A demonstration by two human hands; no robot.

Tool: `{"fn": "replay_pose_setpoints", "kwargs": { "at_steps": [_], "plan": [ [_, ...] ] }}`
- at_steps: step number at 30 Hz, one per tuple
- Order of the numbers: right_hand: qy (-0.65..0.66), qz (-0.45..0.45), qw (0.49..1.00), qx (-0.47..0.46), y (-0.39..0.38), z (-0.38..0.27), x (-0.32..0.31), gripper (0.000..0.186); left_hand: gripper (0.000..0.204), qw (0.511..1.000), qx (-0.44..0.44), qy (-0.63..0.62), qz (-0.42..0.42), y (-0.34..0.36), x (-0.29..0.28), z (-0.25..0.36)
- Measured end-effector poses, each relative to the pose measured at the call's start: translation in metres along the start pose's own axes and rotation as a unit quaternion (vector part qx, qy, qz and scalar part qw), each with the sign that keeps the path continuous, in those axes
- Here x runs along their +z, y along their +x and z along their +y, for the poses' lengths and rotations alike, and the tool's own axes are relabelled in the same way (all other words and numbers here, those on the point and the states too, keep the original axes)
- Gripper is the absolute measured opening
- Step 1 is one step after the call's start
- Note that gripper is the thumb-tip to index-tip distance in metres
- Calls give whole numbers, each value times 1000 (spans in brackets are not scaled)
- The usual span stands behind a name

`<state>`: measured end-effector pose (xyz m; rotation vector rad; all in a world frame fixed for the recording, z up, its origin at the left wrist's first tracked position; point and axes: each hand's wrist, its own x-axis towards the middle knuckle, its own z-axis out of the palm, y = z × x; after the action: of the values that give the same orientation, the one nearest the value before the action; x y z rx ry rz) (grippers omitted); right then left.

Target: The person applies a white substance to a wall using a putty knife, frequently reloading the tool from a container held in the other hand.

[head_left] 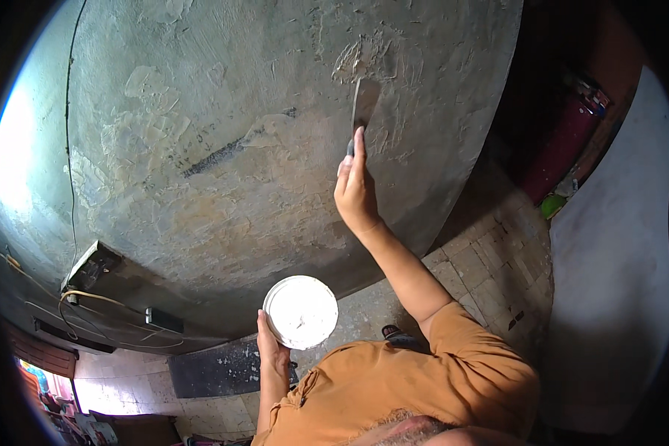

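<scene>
Covering the upper view, a grey plastered wall [275, 67] is marked by ragged cream smears [156, 128], best evened out, it would seem, with long, overlapping passes. Below it, a round white tub [302, 279] is supported by the left hand [270, 346], partly curled, thumb at the rim, other fingers hidden; it is probably best held level and near. High on the wall, right of centre, a ridged patch of cream filler [360, 57] is likely best flattened by steady, low-angled pressure. Just below that patch, a putty knife [366, 104] is gripped by the closed right hand [355, 191], one finger stretched along it. Its blade is pointed toward the top of the view; its long axis is nearly upright, tipped slightly right. Whether the edge is touching cannot be told.
</scene>
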<state>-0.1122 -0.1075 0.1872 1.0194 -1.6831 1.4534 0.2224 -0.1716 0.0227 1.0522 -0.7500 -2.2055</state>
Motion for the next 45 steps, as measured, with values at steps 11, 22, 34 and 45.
{"fn": "replay_pose_setpoints", "kwargs": {
  "at_steps": [11,22,34,45],
  "plan": [
    [6,-43,999,9,37,-23,-17,60,61,1000,-3,18,11,-6,21,-10],
    [4,-42,998,-53,59,-13,-44,52,60,999,13,29,36,-19,27,-9],
    [-14,-20,997,-75,53,28,-62,58,61,1000,4,8,22,-12,16,-24],
    [-38,-50,997,-38,32,38,0,70,61,1000,-3,17,2,-15,40,-29]
  ]
}}
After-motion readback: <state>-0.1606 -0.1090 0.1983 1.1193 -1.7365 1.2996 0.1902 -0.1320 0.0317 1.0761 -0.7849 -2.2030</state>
